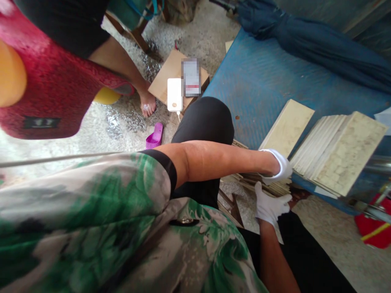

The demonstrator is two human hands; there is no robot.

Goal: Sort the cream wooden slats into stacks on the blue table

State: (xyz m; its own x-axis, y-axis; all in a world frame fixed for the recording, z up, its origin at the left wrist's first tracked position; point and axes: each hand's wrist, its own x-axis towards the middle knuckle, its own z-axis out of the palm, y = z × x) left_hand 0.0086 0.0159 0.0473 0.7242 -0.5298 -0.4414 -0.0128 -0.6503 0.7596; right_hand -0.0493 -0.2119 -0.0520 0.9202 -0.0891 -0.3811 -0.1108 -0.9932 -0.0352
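My left hand (279,165), in a white glove, reaches over the near edge of the blue table, beside the stacked boards. Its fingers are hidden behind the wrist and cuff. Below it my right hand (270,204), also in a white glove, is at the end of a stack of thin boards (267,186) low over my lap. Its thumb is spread from the fingers, and I see nothing held between them. On the table, a pale flat board (288,126) lies beside a leaning row of thin pale boards (339,152).
A dark folded umbrella (293,36) lies along the far side of the blue table (244,81). A white power bank (174,94) and a phone (191,77) rest on a cardboard box (161,83). Nearby are a purple slipper (155,136), another person's foot (148,104) and a red container (374,224).
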